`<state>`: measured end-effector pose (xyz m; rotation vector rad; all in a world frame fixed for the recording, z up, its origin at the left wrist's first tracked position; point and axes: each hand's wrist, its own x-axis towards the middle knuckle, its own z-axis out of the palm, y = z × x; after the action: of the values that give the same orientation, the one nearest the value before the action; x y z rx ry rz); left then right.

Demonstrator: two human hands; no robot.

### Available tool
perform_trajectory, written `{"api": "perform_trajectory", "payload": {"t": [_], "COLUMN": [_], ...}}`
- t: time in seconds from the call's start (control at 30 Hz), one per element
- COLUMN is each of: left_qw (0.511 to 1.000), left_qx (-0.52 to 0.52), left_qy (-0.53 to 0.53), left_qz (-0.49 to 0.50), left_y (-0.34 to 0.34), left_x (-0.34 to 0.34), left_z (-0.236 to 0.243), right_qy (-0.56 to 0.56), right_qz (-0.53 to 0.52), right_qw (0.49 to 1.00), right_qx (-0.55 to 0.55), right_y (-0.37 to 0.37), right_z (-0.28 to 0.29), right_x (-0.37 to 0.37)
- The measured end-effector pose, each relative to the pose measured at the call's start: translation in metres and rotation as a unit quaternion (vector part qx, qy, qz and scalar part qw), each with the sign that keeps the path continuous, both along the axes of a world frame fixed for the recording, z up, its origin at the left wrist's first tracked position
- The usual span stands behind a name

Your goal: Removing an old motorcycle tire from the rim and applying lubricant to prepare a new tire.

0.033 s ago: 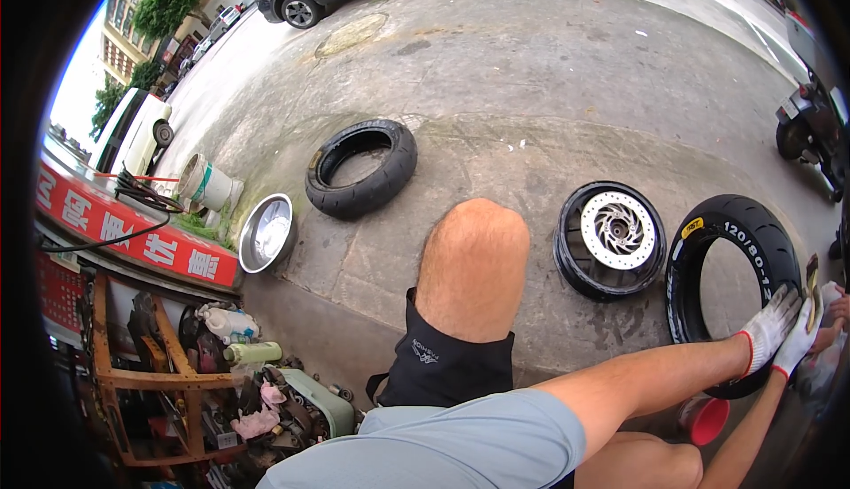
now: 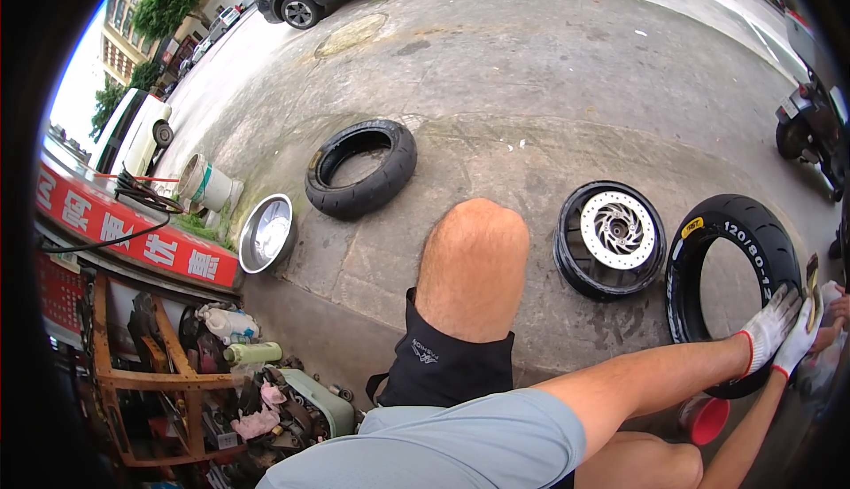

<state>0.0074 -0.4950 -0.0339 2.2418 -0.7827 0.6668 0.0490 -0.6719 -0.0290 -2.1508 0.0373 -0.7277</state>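
Note:
A black tire (image 2: 686, 272) with white lettering and a yellow label stands tilted at the right. My left hand (image 2: 772, 326), in a white glove with a red cuff, rests with fingers stretched out on the tire's near right side. Close beside it, my right hand (image 2: 801, 337), gloved the same way, is closed around what looks like a small brush (image 2: 811, 281), pointing up along the tread. Left of the tire lies a black wheel rim (image 2: 567, 254) with a silver brake disc (image 2: 595, 223) on top. A red tub (image 2: 710, 421) sits below my left forearm.
A second black tire (image 2: 361, 198) lies farther left, near a metal basin (image 2: 267, 234) and a white bucket (image 2: 208, 183). An orange rusty frame (image 2: 168, 381) and a crate (image 2: 323, 400) of parts stand at lower left. A motorcycle (image 2: 801, 126) and part of another person's hand (image 2: 825, 338) show at right.

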Motion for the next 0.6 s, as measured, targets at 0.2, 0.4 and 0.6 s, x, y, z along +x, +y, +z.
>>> {"api": "perform_trajectory", "payload": {"t": [0.2,0.4,0.6], "left_qw": [1.000,0.998,0.996], "left_qx": [-0.005,0.030,0.064], "left_qy": [0.002,0.003,-0.026], "left_qz": [-0.021,-0.062,-0.053], "left_y": [0.004,0.045,0.052], "left_x": [-0.001,-0.010,-0.014], "left_z": [0.006,0.022,0.029], "right_qy": [-0.029,-0.067,-0.078], "right_qz": [0.000,0.007,0.020], "right_qw": [1.000,0.998,0.996], "right_qx": [-0.002,0.005,0.038], "right_y": [0.019,0.067,0.078], "right_z": [0.012,0.029,0.037], "right_x": [-0.007,-0.020,-0.025]}}
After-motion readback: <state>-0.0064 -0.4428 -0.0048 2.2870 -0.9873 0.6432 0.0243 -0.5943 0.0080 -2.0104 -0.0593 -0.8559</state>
